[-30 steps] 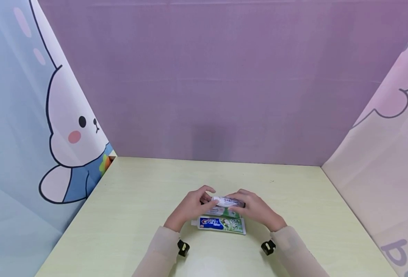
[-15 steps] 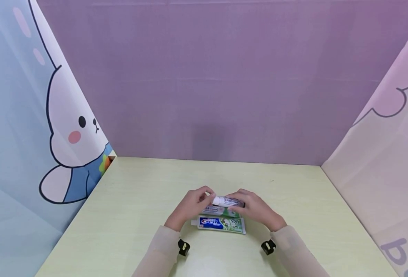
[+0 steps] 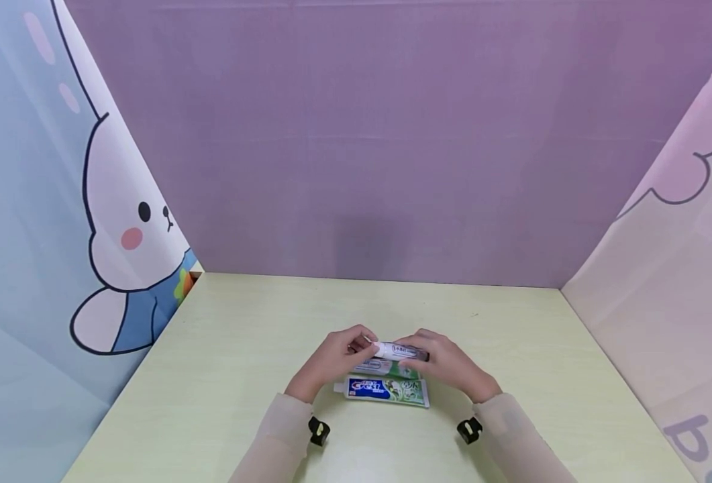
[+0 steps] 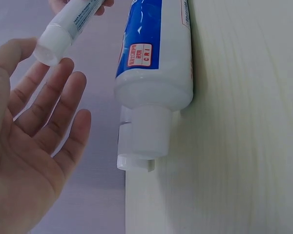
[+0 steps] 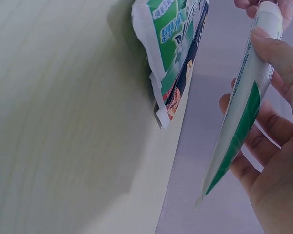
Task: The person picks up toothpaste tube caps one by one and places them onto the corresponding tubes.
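Observation:
In my right hand (image 3: 443, 362) is a white and green toothpaste tube (image 3: 396, 351), raised off the table; the thumb and fingers grip its body in the right wrist view. My left hand (image 3: 334, 355) pinches the white cap (image 4: 53, 45) at its left end between thumb and fingertips, the other fingers loosely spread. Below the held tube lies a green and white toothpaste tube (image 3: 377, 366), partly hidden by the hands. Nearer the person, a blue and green Crest toothpaste tube (image 3: 386, 391) lies flat, its cap pointing left.
The pale wooden table (image 3: 241, 376) extends around the tubes. A purple cloth wall (image 3: 380, 147) stands behind it. Printed curtains hang on the left (image 3: 23, 268) and right (image 3: 682, 282). Both sleeved wrists carry small black cameras (image 3: 469, 431).
My left thumb and fingers have shifted slightly around the cap, thumb rising and then lowering again. The right hand and the held tube stay almost in place. Both lying tubes are unmoved.

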### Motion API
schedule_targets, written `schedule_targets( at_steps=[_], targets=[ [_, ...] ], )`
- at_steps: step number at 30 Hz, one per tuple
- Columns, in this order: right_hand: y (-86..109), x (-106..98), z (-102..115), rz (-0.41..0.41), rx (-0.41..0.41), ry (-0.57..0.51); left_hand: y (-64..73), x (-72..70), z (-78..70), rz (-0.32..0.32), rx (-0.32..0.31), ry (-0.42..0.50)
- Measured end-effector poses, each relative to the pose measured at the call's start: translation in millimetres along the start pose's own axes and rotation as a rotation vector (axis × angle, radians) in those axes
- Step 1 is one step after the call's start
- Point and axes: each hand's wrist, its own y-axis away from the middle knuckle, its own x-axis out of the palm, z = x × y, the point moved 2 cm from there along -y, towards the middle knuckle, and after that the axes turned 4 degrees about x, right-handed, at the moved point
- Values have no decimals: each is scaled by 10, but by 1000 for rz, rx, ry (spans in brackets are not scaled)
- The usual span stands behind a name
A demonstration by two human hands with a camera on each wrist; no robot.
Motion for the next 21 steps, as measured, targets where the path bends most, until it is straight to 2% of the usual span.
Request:
schedule_targets(
  at_steps=[9, 15, 21],
  targets=[
    [-9, 3, 11, 7, 18, 3, -3, -5, 12, -1, 47, 10],
    [-18, -4, 11, 2, 18, 12, 3, -1, -12, -5, 34, 12],
    [-28, -6, -2, 4, -1, -4, -2, -4, -20, 8, 47, 26]
  ],
)
